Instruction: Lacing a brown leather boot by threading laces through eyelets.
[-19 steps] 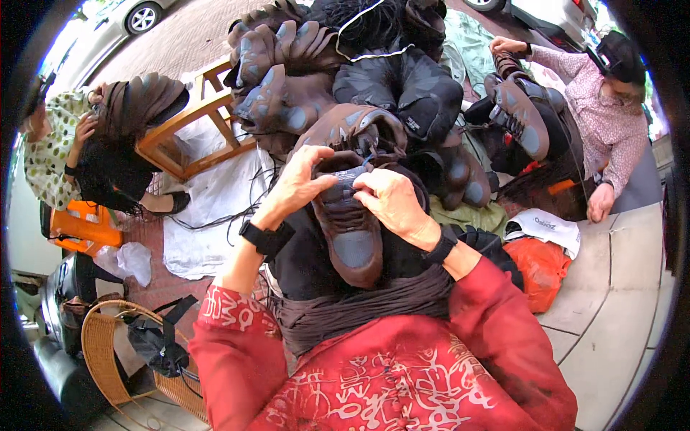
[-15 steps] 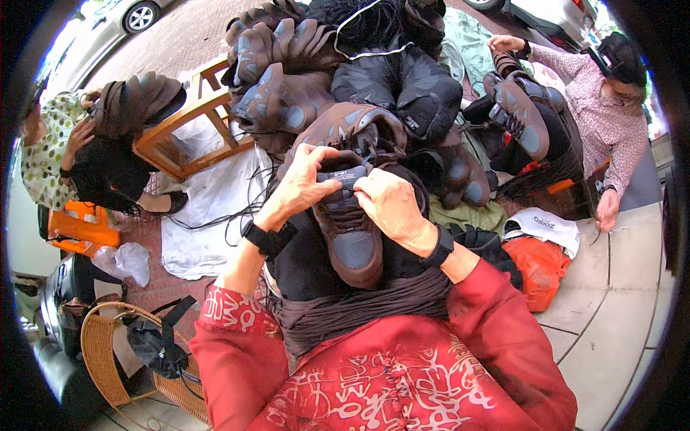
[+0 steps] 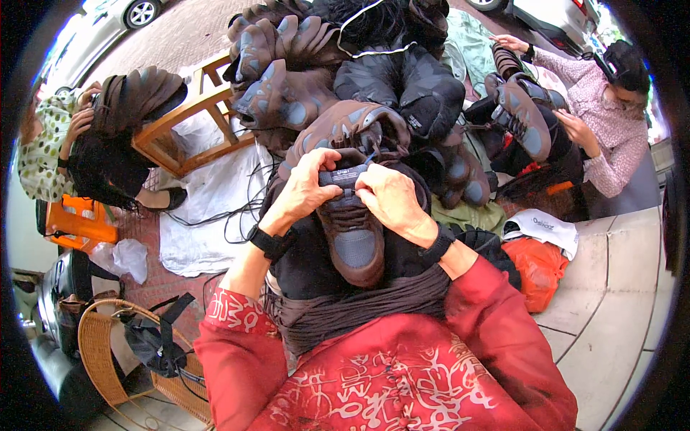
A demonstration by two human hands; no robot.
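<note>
A brown and grey hiking shoe (image 3: 353, 251) rests toe toward me on my dark-clad lap. My left hand (image 3: 310, 188) is closed, thumb and fingers pinching the padded tongue (image 3: 342, 177) from its left side. Close by, at the tongue's right edge, my right hand (image 3: 394, 200) is closed in a pinch. A thin bluish-grey shoelace (image 3: 371, 156) sticks up above those right fingertips; its grip point is partly hidden. Dark laces cross the shoe's front. A thick bundle of brown-grey laces (image 3: 338, 305) lies across my lap, nearer my body.
More brown shoes (image 3: 287, 100) and black shoes (image 3: 399, 86) are heaped just beyond. A wooden stool frame (image 3: 188, 136) lies at left. Co-workers handle shoes on both sides. A red bag (image 3: 535, 269) sits at right, a wicker chair (image 3: 100, 352) at lower left.
My right fingertips shift slightly, and more of the tongue's label shows. The right co-worker's lower hand has come up from the tiled ledge to the shoe on their lap.
</note>
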